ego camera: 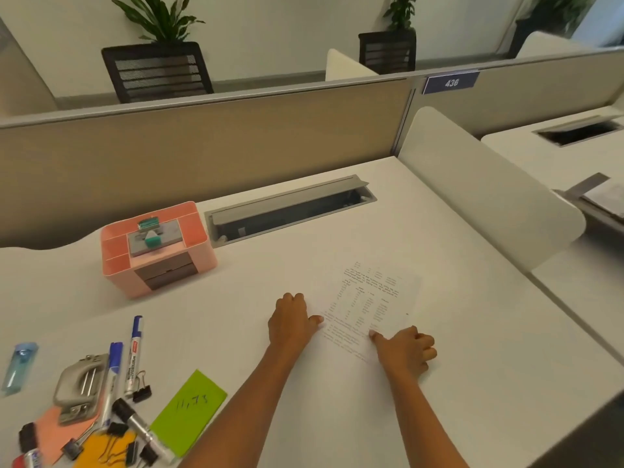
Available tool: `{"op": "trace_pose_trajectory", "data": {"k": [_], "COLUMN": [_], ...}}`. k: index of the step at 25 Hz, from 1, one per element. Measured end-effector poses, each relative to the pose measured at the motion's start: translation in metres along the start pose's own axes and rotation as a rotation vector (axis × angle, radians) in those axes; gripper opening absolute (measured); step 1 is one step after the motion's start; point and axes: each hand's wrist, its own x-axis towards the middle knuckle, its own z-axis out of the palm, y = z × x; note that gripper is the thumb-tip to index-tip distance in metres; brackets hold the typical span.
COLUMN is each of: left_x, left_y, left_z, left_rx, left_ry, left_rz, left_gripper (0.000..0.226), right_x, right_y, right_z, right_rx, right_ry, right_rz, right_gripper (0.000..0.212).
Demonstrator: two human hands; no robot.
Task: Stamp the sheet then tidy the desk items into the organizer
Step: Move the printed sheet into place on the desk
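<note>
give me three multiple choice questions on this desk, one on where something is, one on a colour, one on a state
1. Where is the green-handled stamp?
A on the hole punch
B on top of the pink organizer
C beside the markers

2. What colour is the note with handwriting?
A orange
B white
C green

3. How does the printed sheet lie?
A flat on the desk
B folded in half
C lifted into the air

Answers:
1 B, the stamp stands on the organizer's top.
2 C, the written-on note is lime green.
3 A, the sheet lies flat, with the thumbs of the left hand and right hand on it.
</note>
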Motion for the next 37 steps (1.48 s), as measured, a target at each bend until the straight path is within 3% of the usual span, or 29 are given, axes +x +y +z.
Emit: {"op": "trace_pose_trajectory", "data": {"k": [4,8,13,16,19,21,24,29,33,37], "left_x": [0.009,0.017,0.019,0.014,0.008,0.003,-0.009,-0.018,-0.001,0.019], "left_y": [0.026,0.031,0.033,0.028,0.017,0.011,0.003,-0.014,-0.037,-0.063], "left_z": [0.011,0.013,0.017,0.018,0.013,0.007,-0.007,-0.028,-0.047,-0.044], "left_rx": [0.116,0.065,0.046,-0.142,-0.437,-0.647,-0.962,-1.146,-1.149,-1.055], "left_ry": [0.024,-0.032,-0.110,-0.105,-0.053,0.006,0.095,0.197,0.340,0.220], "left_rz": [-0.049,-0.133,-0.117,-0.149,-0.202,-0.208,-0.201,-0.199,-0.393,-0.552], "left_gripper": [0.051,0.055,0.034,0.027,0.028,0.025,0.027,0.032,0.015,0.009], "right_x": [0.006,0.021,0.030,0.027,0.018,0.009,0.005,0.021,0.041,0.056], "right_y": [-0.012,-0.017,-0.022,-0.023,-0.026,-0.034,-0.053,-0.089,-0.124,-0.149], "right_z": [0.005,0.001,0.002,0.008,-0.003,-0.021,-0.042,-0.054,-0.048,-0.015], "right_rx": [-0.062,0.041,0.135,0.246,0.620,0.885,1.037,0.917,0.679,0.509], "right_ry": [0.016,-0.058,-0.138,-0.134,-0.266,-0.400,-0.562,-0.687,-0.783,-0.695], "right_rz": [-0.021,0.029,0.059,0.014,-0.081,-0.147,-0.250,-0.439,-0.509,-0.456], "right_gripper": [0.078,0.078,0.048,0.033,0.027,0.034,0.049,0.024,0.020,0.014]}}
